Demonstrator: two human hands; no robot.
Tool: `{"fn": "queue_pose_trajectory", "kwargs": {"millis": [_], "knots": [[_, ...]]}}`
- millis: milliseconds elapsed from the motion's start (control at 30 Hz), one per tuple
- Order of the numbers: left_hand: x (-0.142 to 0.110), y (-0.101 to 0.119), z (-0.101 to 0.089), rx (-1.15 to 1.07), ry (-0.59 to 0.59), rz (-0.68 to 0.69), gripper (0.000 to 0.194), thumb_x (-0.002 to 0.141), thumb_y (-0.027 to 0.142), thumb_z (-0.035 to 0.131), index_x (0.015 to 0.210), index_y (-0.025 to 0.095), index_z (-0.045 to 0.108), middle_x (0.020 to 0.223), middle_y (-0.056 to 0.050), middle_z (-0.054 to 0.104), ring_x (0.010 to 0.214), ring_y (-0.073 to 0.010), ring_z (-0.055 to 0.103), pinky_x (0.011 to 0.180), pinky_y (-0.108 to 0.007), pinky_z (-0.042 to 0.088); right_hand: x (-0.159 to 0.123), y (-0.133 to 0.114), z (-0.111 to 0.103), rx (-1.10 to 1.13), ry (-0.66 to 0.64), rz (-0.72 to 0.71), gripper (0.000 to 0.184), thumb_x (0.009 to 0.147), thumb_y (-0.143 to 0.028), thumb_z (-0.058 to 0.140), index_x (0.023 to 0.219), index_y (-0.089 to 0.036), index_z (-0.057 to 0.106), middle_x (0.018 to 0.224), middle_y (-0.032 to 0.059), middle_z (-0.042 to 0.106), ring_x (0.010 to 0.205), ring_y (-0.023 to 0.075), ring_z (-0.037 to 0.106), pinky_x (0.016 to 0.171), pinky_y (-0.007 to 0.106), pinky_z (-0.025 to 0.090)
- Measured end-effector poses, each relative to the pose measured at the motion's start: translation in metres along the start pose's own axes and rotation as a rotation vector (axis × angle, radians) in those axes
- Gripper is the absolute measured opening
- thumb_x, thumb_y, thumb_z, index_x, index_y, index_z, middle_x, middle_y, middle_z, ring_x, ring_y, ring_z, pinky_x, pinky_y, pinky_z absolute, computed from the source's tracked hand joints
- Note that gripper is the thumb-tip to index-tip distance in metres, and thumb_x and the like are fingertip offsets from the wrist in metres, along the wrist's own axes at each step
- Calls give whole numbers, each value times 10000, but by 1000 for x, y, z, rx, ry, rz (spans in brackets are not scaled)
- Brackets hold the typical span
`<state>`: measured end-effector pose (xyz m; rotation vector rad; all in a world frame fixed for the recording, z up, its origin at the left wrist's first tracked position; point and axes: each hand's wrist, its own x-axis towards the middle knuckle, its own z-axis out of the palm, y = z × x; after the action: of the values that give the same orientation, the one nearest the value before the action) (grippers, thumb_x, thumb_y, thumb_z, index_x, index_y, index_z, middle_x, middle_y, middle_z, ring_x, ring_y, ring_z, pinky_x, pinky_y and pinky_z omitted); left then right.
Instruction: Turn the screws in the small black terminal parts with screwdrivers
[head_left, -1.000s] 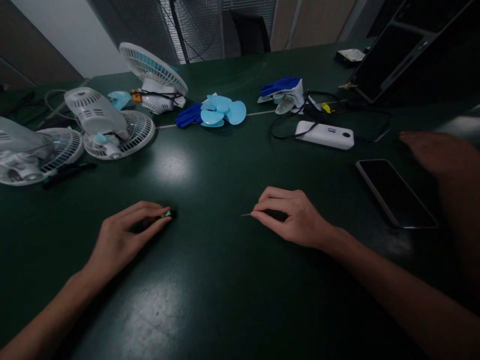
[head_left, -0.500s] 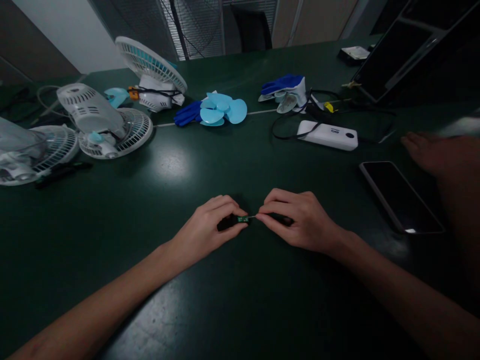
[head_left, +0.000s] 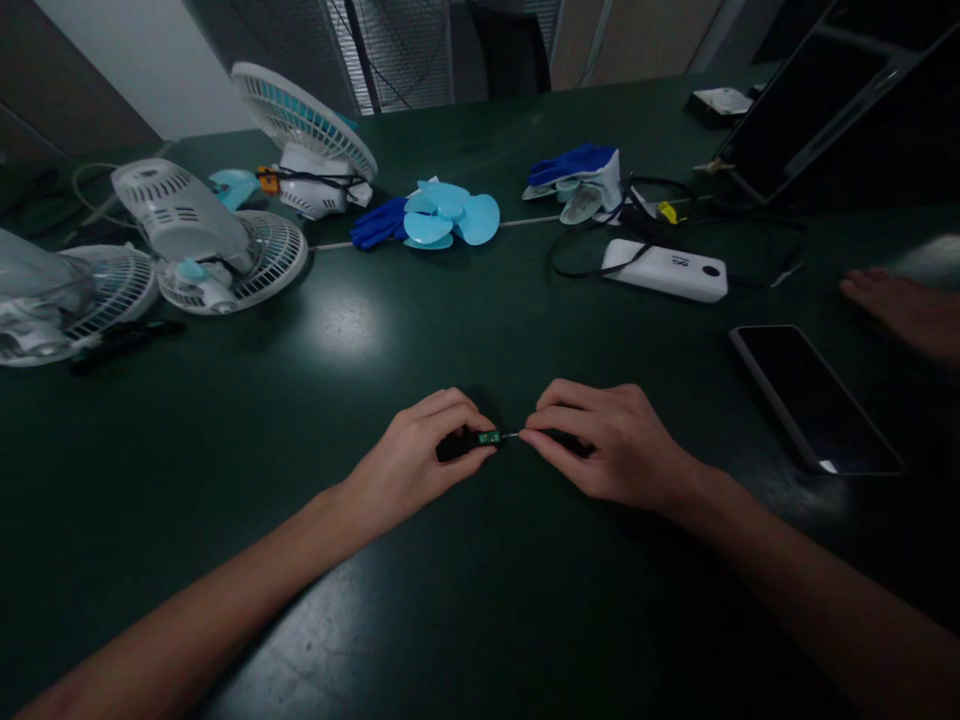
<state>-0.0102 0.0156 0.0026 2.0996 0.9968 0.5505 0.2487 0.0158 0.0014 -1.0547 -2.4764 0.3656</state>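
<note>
Green marks the small circuit board (head_left: 489, 437) that the left hand (head_left: 420, 440) grasps between thumb and fingertips, just above the desk (head_left: 465, 330) or on it; I cannot tell which. At the board's 3 o'clock, the right hand's (head_left: 615, 440) grip pinches a thin pale rod (head_left: 511, 435) reaching to the board's edge. Farther out, a dark-screened phone (head_left: 814, 395) lies near 3 o'clock, a white oblong case (head_left: 664, 270) toward 2, light-blue fan blades (head_left: 448, 205) just short of 12, and white fans (head_left: 214, 240) around 10.

3 fans (head_left: 187, 222), 1 phone (head_left: 816, 400), prob. 1 PCB (head_left: 489, 437)
</note>
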Motion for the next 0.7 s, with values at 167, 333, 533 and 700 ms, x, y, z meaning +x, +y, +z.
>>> {"fn": "queue_pose_trajectory", "kwargs": {"millis": [167,333,533,700], "knots": [[-1,-1,0,-9,4,1,143,952,254,654,1088,215,679,1039,-21,622,919,-137,604,797,-290,500,0,0,0,-6,8,-13,176,977,-304,590,972,-214,741,946,4,678,687,88,596,571,266,377],[0,-1,0,-8,5,8,130,951,253,653,1073,212,674,1027,-17,616,905,-136,600,776,-289,493,4,-10,2,31,43,-40,155,969,-275,609,947,-198,742,924,19,682,680,97,595,558,265,396],[-1,0,-1,11,-14,-3,115,949,247,658,1060,222,673,1036,-13,618,947,-149,601,815,-304,491,11,-19,1,381,262,9,84,935,-215,667,934,-175,741,880,29,684,758,111,638,662,252,507],[-1,-1,0,31,-15,1,139,957,269,649,1090,232,666,1053,-14,617,955,-149,602,823,-304,498,7,-4,2,281,207,28,90,927,-220,677,955,-186,755,893,26,681,757,109,638,650,250,503]]}}
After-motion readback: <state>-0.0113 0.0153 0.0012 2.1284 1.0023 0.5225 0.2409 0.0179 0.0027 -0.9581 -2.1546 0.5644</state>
